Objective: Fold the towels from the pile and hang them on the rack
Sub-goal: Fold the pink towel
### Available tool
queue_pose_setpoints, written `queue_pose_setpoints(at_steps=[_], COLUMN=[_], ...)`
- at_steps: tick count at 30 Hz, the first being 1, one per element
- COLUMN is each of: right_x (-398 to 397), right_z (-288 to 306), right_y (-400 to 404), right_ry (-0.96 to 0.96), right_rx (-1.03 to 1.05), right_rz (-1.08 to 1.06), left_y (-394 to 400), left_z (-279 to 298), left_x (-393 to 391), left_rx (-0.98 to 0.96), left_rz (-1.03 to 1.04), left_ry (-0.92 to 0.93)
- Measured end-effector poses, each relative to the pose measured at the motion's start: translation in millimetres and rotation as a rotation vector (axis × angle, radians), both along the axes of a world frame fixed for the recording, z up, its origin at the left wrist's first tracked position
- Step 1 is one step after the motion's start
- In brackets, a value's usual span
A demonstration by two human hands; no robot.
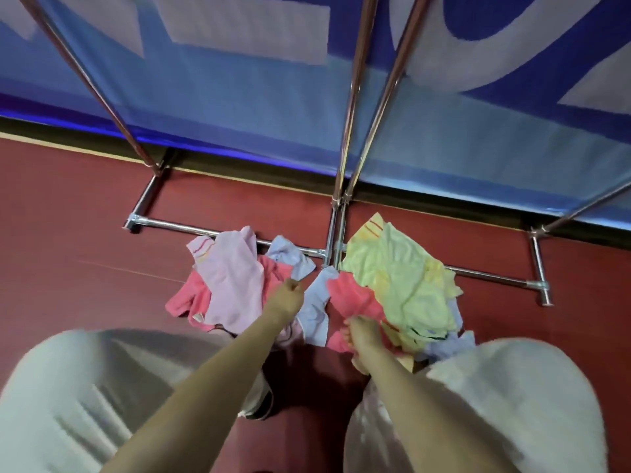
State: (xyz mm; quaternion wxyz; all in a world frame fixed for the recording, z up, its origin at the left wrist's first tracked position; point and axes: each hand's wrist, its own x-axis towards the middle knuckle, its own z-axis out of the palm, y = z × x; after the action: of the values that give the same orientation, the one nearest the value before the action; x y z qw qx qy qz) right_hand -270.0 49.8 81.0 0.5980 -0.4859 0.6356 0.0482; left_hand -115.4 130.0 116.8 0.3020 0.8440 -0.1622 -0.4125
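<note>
across the middle of the head view, a pile of towels [392,285] lies crumpled on the red floor [68,233], draped partly over the low bars of the metal rack [355,131], whose uprights climb toward the top of the frame against a blue and white banner [239,97]. none of the rack seen here carries a hung towel. left of centre, the left hand [288,297] reaches down with its fingers curled, pinching the lower corner of a pale blue towel [316,312] that runs between a pink towel [232,278] and a coral one. lower and right of centre, the right hand [363,336] rests on the coral towel [355,298] beside the yellow-green heap; whether its fingers grip the cloth i cannot tell. pale trouser legs fill both lower corners. the step in hand looks like picking one towel from the pile. next, the blue towel likely needs lifting free of its neighbours and a second corner found, so it can be spread and folded.
</note>
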Motion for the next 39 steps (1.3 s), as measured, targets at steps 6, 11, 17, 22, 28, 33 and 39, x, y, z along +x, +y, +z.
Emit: queue_pose_setpoints(at_steps=[6, 11, 17, 22, 28, 33, 39], right_x=[3.1, 12.9, 20.3, 15.6, 21.1, 21.3, 28.9], right_z=[-74.5, -125.0, -163.9, -181.5, -166.1, -127.3, -40.5], right_y=[-44.3, -85.8, -112.3, -117.2, -114.1, -106.0, -98.9], right_ry=[0.269, 0.346, 0.359, 0.341, 0.313, 0.297, 0.182], right_rx=[-0.348, -0.488, -0.418, -0.447, -0.43, -0.435, -0.346], right_rz=[0.281, 0.577, 0.754, 0.761, 0.6, 0.468, 0.128], left_y=[-26.0, -61.2, -96.2, -105.7, -104.7, -107.6, -108.5], left_z=[-96.9, -149.0, -199.5, -229.8, -228.8, -174.4, -73.9], left_x=[7.0, -5.1, -3.8, -1.1, -2.6, -5.6, -7.6], left_rx=[0.108, 0.07, 0.046, 0.094, 0.027, -0.278, -0.391], left_rz=[0.006, -0.036, -0.096, -0.286, -0.207, 0.165, 0.15], left_ry=[0.108, 0.127, 0.008, -0.097, -0.173, -0.003, 0.079])
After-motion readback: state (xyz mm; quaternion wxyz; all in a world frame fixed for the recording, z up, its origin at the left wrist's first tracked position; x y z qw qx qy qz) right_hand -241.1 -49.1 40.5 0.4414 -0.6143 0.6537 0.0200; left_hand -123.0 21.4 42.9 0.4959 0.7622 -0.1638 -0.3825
